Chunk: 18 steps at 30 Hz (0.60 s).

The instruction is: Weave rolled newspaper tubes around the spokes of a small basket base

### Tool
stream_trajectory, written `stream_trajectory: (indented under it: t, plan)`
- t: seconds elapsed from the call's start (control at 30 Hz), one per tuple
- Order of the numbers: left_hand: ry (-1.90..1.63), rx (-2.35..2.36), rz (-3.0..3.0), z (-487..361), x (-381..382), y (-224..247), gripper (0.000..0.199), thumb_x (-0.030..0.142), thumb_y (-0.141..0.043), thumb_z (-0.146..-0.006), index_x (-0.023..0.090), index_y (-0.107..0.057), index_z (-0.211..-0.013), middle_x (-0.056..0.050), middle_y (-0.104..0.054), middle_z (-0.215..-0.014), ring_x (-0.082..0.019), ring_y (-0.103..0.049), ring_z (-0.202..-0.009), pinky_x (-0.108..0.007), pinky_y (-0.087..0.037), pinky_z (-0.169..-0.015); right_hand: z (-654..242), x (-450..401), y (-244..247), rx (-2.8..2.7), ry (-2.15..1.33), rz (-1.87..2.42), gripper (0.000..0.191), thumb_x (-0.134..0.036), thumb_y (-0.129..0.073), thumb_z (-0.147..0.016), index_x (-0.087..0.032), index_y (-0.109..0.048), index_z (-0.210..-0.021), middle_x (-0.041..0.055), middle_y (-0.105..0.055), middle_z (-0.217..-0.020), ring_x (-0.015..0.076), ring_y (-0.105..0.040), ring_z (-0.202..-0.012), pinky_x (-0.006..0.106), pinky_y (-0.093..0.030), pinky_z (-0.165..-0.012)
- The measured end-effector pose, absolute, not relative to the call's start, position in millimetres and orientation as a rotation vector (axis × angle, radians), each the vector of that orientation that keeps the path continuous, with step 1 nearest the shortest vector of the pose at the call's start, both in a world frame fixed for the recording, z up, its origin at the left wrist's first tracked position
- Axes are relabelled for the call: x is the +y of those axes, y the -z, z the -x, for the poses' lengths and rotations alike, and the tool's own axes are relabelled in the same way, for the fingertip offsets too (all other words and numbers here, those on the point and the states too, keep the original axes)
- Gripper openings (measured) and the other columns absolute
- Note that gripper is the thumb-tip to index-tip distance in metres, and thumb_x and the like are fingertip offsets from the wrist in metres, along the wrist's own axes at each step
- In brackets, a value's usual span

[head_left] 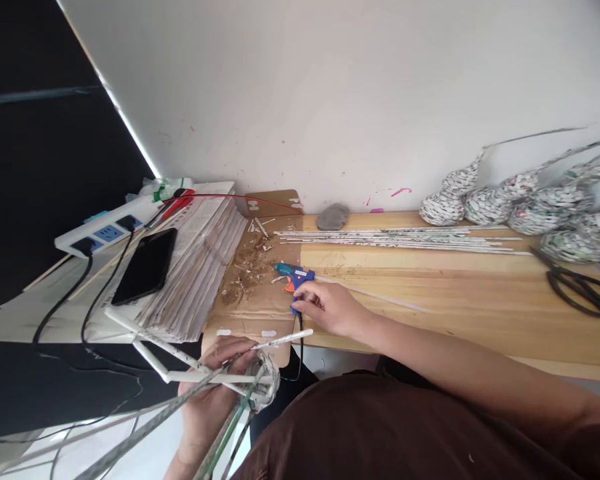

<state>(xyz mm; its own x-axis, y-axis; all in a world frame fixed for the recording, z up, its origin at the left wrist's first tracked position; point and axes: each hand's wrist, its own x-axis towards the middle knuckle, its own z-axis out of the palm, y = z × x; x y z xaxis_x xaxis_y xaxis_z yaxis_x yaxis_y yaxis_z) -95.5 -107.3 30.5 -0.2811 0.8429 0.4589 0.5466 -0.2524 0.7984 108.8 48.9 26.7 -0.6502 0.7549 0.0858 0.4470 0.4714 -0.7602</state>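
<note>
My left hand is closed around a small woven piece of rolled paper, held low at the front edge. Long paper tubes stick out from it to the left and toward me, and one short white tube end points right past my fingers. My right hand has its fingers curled on the handle of a blue hot glue gun with an orange trigger. The gun's teal nozzle faces left over the cardboard, and a glue stick trails from its back.
Paper tubes lie along the wall beside a grey stone-like lump. Woven paper gourds and black scissors are at the right. Left, a paper stack bears a phone and a power strip with cords.
</note>
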Motion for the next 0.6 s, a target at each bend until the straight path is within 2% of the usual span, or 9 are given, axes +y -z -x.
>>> stream_trajectory:
  t: [0.07,0.17,0.3,0.37,0.43,0.5,0.6]
  plan:
    - [-1.522,1.713,-1.724,98,-110,-31,0.009,0.016,-0.071,-0.082,0.023,-0.076,-0.085,-0.002,-0.075,-0.084,-0.018,-0.07,-0.08,-0.029,-0.055,-0.075,-97,51,-27,-2.396,-0.878,1.024,0.034,-0.051,-0.057,-0.093,-0.024,-0.069,-0.109,0.0024,-0.071,-0.081,0.0165,-0.062,-0.072,0.026,-0.036,-0.063]
    - [-1.53,1.728,-1.711,102,-113,-28,0.009,0.016,-0.071,-0.083,0.023,-0.076,-0.087,-0.002,-0.074,-0.085,-0.018,-0.07,-0.081,-0.029,-0.055,-0.075,-87,53,-25,-2.47,-0.682,1.068,0.033,-0.053,-0.058,-0.091,-0.022,-0.068,-0.099,0.0056,-0.072,-0.088,0.02,-0.064,-0.082,0.027,-0.036,-0.067]
    - [-1.533,1.797,-1.637,111,-117,-20,0.007,0.019,-0.071,-0.083,0.022,-0.075,-0.087,-0.003,-0.074,-0.087,-0.019,-0.069,-0.084,-0.03,-0.055,-0.077,-87,54,-19,-2.417,-0.639,1.137,0.013,-0.033,-0.063,-0.085,-0.021,-0.061,-0.091,0.0035,-0.069,-0.082,0.0182,-0.062,-0.077,0.028,-0.037,-0.066]
    - [-1.569,1.808,-1.591,115,-118,-17,0.004,0.021,-0.072,-0.082,0.022,-0.075,-0.085,-0.003,-0.074,-0.086,-0.019,-0.07,-0.082,-0.03,-0.055,-0.075,-91,58,-18,-2.301,-0.692,1.255,0.018,-0.024,-0.066,-0.078,-0.021,-0.057,-0.093,0.0022,-0.066,-0.079,0.0167,-0.059,-0.07,0.028,-0.038,-0.063]
    - [-1.6,1.814,-1.554,119,-118,-15,0.004,0.023,-0.073,-0.081,0.021,-0.076,-0.083,-0.004,-0.074,-0.084,-0.02,-0.07,-0.079,-0.03,-0.056,-0.073,-94,63,-21,-2.134,-0.903,1.38,0.029,-0.019,-0.068,-0.073,-0.021,-0.053,-0.098,0.0009,-0.064,-0.076,0.0152,-0.057,-0.062,0.027,-0.039,-0.059]
    - [-1.609,1.825,-1.501,121,-118,-14,0.006,0.025,-0.075,-0.079,0.02,-0.076,-0.081,-0.004,-0.075,-0.083,-0.02,-0.07,-0.076,-0.031,-0.056,-0.07,-98,70,-25,-1.857,-1.333,1.456,0.035,-0.014,-0.067,-0.072,-0.02,-0.052,-0.103,0.0005,-0.064,-0.078,0.0134,-0.058,-0.057,0.026,-0.043,-0.054]
    - [-1.633,1.835,-1.298,121,-117,-13,0.009,0.027,-0.077,-0.077,0.018,-0.077,-0.079,-0.005,-0.075,-0.081,-0.02,-0.069,-0.073,-0.029,-0.056,-0.066,-107,72,-34,-1.372,-2.018,1.336,0.028,-0.011,-0.067,-0.074,-0.016,-0.057,-0.099,0.0016,-0.063,-0.08,0.0103,-0.061,-0.059,0.023,-0.048,-0.054]
